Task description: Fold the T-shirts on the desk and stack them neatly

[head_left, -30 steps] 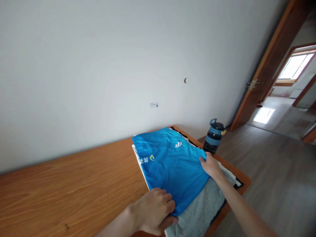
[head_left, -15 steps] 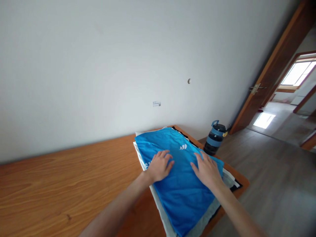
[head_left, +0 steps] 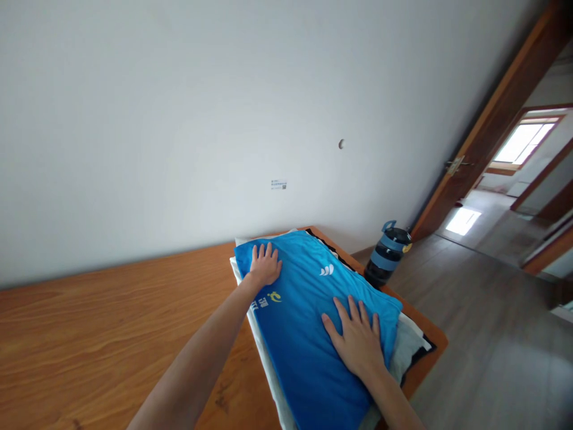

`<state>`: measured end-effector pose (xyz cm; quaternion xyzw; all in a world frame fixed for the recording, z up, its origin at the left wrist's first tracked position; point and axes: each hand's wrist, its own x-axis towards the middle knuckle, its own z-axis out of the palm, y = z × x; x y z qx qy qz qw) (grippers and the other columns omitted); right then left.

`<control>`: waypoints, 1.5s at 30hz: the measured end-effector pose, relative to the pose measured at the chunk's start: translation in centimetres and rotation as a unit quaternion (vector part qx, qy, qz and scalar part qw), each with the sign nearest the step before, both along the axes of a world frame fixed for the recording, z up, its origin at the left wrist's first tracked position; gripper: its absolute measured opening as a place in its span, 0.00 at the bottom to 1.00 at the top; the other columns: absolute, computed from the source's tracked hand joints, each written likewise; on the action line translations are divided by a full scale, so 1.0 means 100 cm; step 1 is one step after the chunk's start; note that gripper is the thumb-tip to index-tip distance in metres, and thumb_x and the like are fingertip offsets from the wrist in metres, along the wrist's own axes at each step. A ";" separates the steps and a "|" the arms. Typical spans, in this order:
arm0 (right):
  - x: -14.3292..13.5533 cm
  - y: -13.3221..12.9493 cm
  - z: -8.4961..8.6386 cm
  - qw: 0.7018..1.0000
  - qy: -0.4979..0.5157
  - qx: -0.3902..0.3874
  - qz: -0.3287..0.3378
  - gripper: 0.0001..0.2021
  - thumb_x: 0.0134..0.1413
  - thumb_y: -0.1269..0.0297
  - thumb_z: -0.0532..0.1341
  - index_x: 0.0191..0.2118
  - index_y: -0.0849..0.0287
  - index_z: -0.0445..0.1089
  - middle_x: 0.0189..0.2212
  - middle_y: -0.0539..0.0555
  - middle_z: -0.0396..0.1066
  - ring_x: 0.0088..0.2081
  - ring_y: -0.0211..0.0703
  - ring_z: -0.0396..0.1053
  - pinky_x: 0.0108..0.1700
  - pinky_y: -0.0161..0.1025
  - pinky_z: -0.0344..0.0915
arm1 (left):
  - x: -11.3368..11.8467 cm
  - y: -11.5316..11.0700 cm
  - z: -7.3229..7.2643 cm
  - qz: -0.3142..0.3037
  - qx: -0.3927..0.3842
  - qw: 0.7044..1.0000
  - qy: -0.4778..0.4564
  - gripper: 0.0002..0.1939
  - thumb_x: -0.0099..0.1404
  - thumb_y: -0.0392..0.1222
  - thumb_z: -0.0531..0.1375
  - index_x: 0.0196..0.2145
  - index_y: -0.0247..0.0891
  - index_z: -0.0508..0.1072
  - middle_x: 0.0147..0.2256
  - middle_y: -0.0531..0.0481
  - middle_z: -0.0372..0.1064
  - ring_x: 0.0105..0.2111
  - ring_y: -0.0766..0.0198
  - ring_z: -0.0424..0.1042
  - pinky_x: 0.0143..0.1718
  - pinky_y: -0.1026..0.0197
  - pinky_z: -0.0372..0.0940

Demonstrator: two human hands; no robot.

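Observation:
A folded blue garment (head_left: 295, 334) with a white leaf-like mark and printed characters lies on top of light grey and black cloth (head_left: 405, 340) at the table's right end. My left hand (head_left: 265, 264) rests on the blue cloth near its far left corner, fingers spread. Lower and to the right, my right hand (head_left: 358, 337) lies flat on the same garment with its fingers apart. Neither hand grips anything.
The wooden table (head_left: 111, 334) runs left along the white wall (head_left: 156, 119). A dark bottle with blue bands (head_left: 385, 257) stands just beyond the table's right edge. Farther right are a brown door (head_left: 483, 119) and grey floor (head_left: 483, 334).
My left hand has moved up and left to the garment's far corner, uncovering a yellow mark. My right hand has moved nearer to me and now lies flat on the cloth.

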<state>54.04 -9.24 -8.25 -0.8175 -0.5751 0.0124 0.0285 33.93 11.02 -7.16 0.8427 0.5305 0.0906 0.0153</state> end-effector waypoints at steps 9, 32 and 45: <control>0.034 0.023 0.013 0.993 -0.031 -0.005 -0.111 0.34 0.70 0.44 0.40 0.73 0.56 0.53 0.72 0.67 0.50 0.71 0.69 0.48 0.66 0.72 0.44 | 0.035 -0.072 -0.017 -0.196 -0.059 0.975 -0.082 0.37 0.75 0.65 0.42 0.69 0.41 0.61 0.72 0.38 0.48 0.72 0.38 0.43 0.69 0.29 0.38; -0.206 0.075 -0.007 0.920 0.208 0.181 0.278 0.20 0.63 0.61 0.51 0.53 0.64 0.73 0.54 0.68 0.73 0.56 0.58 0.71 0.59 0.53 0.64 | -0.327 -0.201 -0.023 0.065 0.090 0.989 -0.100 0.18 0.74 0.42 0.51 0.57 0.41 0.70 0.59 0.41 0.71 0.59 0.50 0.69 0.60 0.45 0.64; -0.323 0.035 -0.050 0.870 0.287 0.149 0.372 0.16 0.66 0.54 0.49 0.45 0.55 0.71 0.26 0.52 0.76 0.29 0.48 0.75 0.33 0.41 0.65 | -0.351 -0.232 -0.035 0.138 0.069 0.979 -0.131 0.19 0.72 0.41 0.54 0.58 0.41 0.72 0.61 0.43 0.70 0.61 0.53 0.69 0.63 0.46 0.64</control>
